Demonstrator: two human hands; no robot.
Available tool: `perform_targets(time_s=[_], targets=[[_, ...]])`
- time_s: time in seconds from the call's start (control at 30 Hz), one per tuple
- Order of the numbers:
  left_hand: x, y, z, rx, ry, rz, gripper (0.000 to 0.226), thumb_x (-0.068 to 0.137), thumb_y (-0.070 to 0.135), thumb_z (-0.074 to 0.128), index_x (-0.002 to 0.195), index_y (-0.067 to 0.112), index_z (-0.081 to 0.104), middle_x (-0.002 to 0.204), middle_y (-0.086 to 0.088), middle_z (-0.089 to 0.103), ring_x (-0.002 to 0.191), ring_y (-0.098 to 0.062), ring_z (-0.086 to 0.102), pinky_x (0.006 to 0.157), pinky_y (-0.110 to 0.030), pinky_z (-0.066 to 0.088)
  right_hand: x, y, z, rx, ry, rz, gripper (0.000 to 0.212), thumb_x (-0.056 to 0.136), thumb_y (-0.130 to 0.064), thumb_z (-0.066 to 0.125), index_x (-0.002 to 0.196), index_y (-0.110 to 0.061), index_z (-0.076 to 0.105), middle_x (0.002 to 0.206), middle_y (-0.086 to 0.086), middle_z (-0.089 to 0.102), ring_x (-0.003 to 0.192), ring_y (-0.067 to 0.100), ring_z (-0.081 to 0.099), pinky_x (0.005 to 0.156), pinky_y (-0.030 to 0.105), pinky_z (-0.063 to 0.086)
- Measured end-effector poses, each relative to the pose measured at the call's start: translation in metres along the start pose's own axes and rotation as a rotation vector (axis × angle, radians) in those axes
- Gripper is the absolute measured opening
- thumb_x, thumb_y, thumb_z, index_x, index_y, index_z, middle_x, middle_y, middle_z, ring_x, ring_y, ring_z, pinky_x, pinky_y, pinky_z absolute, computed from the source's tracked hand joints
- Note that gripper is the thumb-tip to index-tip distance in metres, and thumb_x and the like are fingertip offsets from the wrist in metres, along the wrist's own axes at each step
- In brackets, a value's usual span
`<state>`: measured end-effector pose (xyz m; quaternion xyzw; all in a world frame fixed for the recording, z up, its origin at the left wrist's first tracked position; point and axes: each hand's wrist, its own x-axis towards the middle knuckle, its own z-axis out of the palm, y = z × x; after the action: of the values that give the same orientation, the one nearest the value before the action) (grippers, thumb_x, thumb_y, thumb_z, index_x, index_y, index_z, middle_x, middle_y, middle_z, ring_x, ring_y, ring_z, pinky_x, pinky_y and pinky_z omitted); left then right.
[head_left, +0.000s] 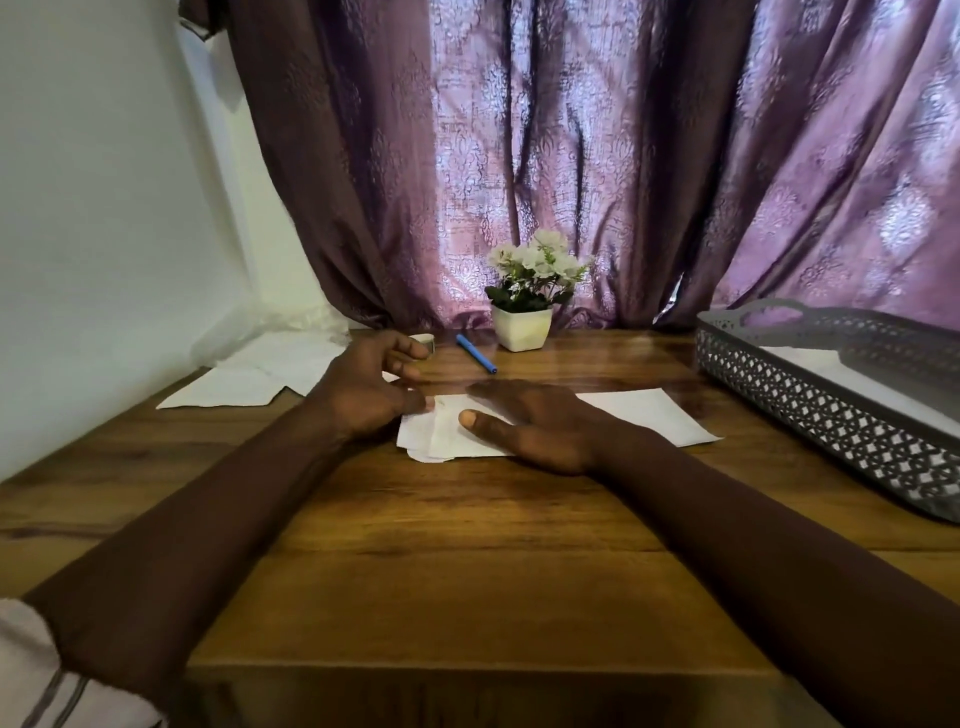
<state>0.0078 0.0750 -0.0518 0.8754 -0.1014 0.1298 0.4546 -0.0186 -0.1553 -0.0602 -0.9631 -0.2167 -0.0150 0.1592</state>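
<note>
Table (467, 545): right hand (530, 423) presses paper (444, 441); pen (476, 354), flowerpot (522, 327) behind; tray (789, 400) right.

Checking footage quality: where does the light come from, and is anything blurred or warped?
Head view: daylight glows through the purple patterned curtain; fingers of the right hand on the folded white paper look blurred; lens distortion bows the grey perforated tray.

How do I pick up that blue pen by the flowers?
Pinch the blue pen around the middle of its barrel, coming straight down from above. It lies flat and slanted on the table, thin and round, with bare wood along both long sides.
</note>
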Motion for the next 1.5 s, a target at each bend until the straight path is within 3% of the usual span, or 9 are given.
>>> perform_targets(time_s=[0.13, 0.23, 0.43, 0.6, 0.77, 1.03, 1.23, 1.4, 1.5], targets=[[-0.001, 0.009, 0.013, -0.001, 0.103, 0.015, 0.042, 0.072, 0.031, 0.092, 0.107, 0.028, 0.069, 0.093, 0.008, 0.074, 0.091, -0.009, 0.069, 0.077, -0.028, 0.052, -0.003, -0.004, -0.003, 0.101, 0.038, 0.003, 0.066, 0.098, -0.074, 0.030, 0.155, -0.043, 0.034, 0.166, -0.004, 0.033, 0.151, 0.021, 0.031, 0.122, 0.046, 0.024], [-0.004, 0.012, 0.012, -0.103, 0.009, -0.117, 0.079, 0.050, 0.045, 0.100, 0.117, 0.031, 0.063, 0.100, -0.001, 0.074, 0.092, -0.019, 0.073, 0.083, -0.041, 0.061, 0.000, -0.004, 0.001, 0.184, 0.072, 0.006, 0.074, 0.092, -0.082, 0.028, 0.154, -0.044, 0.037, 0.165, -0.004, 0.034, 0.151, 0.020, 0.033, 0.122, 0.048, 0.026], [-0.001, 0.013, 0.017, -0.374, -0.069, -0.142, 0.088, 0.064, -0.016, 0.086, 0.132, 0.030, 0.054, 0.122, -0.014, 0.070, 0.113, -0.022, 0.069, 0.097, -0.049, 0.058, -0.006, -0.014, -0.003, 0.472, 0.209, -0.044, 0.060, 0.100, -0.068, 0.037, 0.151, -0.038, 0.046, 0.160, -0.009, 0.042, 0.142, 0.008, 0.040, 0.109, 0.028, 0.027], [0.005, 0.012, 0.006, -0.504, -0.091, -0.160, 0.087, 0.079, -0.023, 0.067, 0.148, 0.024, 0.045, 0.136, -0.016, 0.060, 0.121, -0.022, 0.062, 0.083, -0.028, 0.060, -0.006, -0.007, -0.007, 0.188, 0.237, -0.019, 0.065, 0.099, -0.070, 0.034, 0.154, -0.036, 0.040, 0.163, -0.004, 0.038, 0.149, 0.017, 0.034, 0.122, 0.045, 0.025], [0.003, 0.002, 0.003, 0.035, 0.049, -0.128, 0.083, 0.067, 0.034, 0.095, 0.138, 0.028, 0.053, 0.121, -0.001, 0.060, 0.114, -0.019, 0.059, 0.097, -0.034, 0.051, 0.005, 0.007, 0.003, -0.017, 0.059, 0.067, 0.074, 0.095, -0.077, 0.032, 0.155, -0.034, 0.039, 0.166, -0.004, 0.033, 0.151, 0.021, 0.030, 0.122, 0.049, 0.025], [0.004, 0.004, 0.011, -0.516, -0.090, -0.160, 0.086, 0.076, -0.023, 0.072, 0.144, 0.026, 0.051, 0.130, -0.018, 0.062, 0.120, -0.019, 0.062, 0.091, -0.035, 0.059, 0.009, 0.000, 0.007, -0.101, 0.133, -0.038, 0.069, 0.097, -0.073, 0.031, 0.154, -0.034, 0.040, 0.163, -0.002, 0.036, 0.150, 0.021, 0.031, 0.121, 0.051, 0.024], [0.010, -0.007, 0.016, -0.138, 0.060, -0.085, 0.072, 0.057, 0.025, 0.100, 0.118, 0.032, 0.063, 0.112, -0.001, 0.069, 0.108, -0.019, 0.067, 0.100, -0.042, 0.055, 0.009, -0.003, 0.011, -0.084, 0.056, -0.050, 0.075, 0.093, -0.078, 0.034, 0.156, -0.036, 0.035, 0.165, -0.003, 0.032, 0.152, 0.022, 0.027, 0.122, 0.053, 0.025], [0.010, -0.005, 0.018, -0.473, -0.066, -0.142, 0.068, 0.070, -0.016, 0.082, 0.122, 0.023, 0.065, 0.127, -0.015, 0.064, 0.124, -0.027, 0.062, 0.093, -0.039, 0.059, 0.008, -0.004, 0.010, -0.085, 0.070, -0.062, 0.075, 0.093, -0.078, 0.037, 0.156, -0.036, 0.033, 0.165, -0.002, 0.032, 0.152, 0.022, 0.026, 0.122, 0.053, 0.025], [0.013, -0.006, 0.011, -0.173, -0.036, 0.040, 0.056, 0.080, 0.001, 0.083, 0.126, 0.028, 0.064, 0.126, -0.001, 0.067, 0.123, -0.016, 0.061, 0.097, -0.037, 0.055, 0.006, -0.005, 0.009, -0.088, 0.086, -0.087, 0.077, 0.093, -0.078, 0.035, 0.157, -0.035, 0.032, 0.165, -0.002, 0.032, 0.152, 0.021, 0.027, 0.122, 0.054, 0.025]])
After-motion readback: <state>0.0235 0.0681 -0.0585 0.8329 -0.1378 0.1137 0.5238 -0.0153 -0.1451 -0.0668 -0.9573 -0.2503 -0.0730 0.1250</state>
